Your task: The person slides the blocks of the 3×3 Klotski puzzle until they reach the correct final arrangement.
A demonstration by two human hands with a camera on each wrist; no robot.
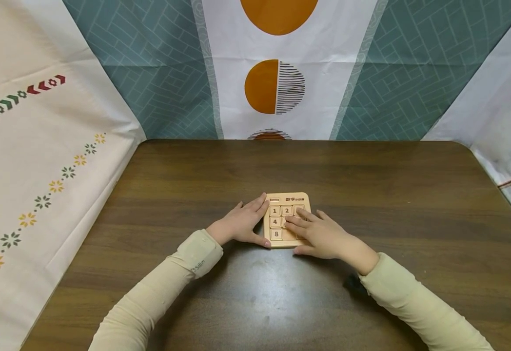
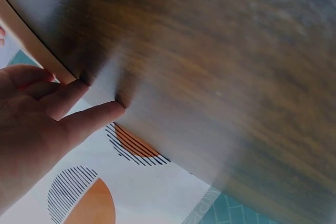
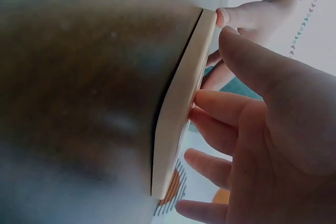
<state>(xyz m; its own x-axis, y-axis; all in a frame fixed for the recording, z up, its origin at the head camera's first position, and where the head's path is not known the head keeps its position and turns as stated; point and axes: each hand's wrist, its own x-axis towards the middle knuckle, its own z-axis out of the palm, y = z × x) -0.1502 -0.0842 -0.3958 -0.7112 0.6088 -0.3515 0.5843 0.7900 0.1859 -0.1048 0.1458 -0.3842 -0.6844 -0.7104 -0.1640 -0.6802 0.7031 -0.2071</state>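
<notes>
A wooden number slide puzzle (image 1: 282, 244) lies flat on the table, its numbered tiles set in a square frame. Tiles marked 1, 2, 4 and 8 can be read; the right fingers cover others. Along the puzzle's left edge rests my left hand (image 1: 245, 222), thumb at the near corner and straight fingers by the far one. My right hand (image 1: 325, 238) reaches over the right side, its fingertips on the tiles and its thumb near the front edge. The right wrist view shows the puzzle's pale side (image 3: 181, 98) with the right fingers (image 3: 220, 106) extended onto its top.
The brown wooden table (image 1: 194, 170) has rounded far corners. Behind it hangs a patterned cloth (image 1: 167, 87) with orange circles. White embroidered fabric (image 1: 40, 195) borders the left side, and pale fabric (image 1: 501, 97) the right. A small dark object (image 1: 354, 284) sits under the right cuff.
</notes>
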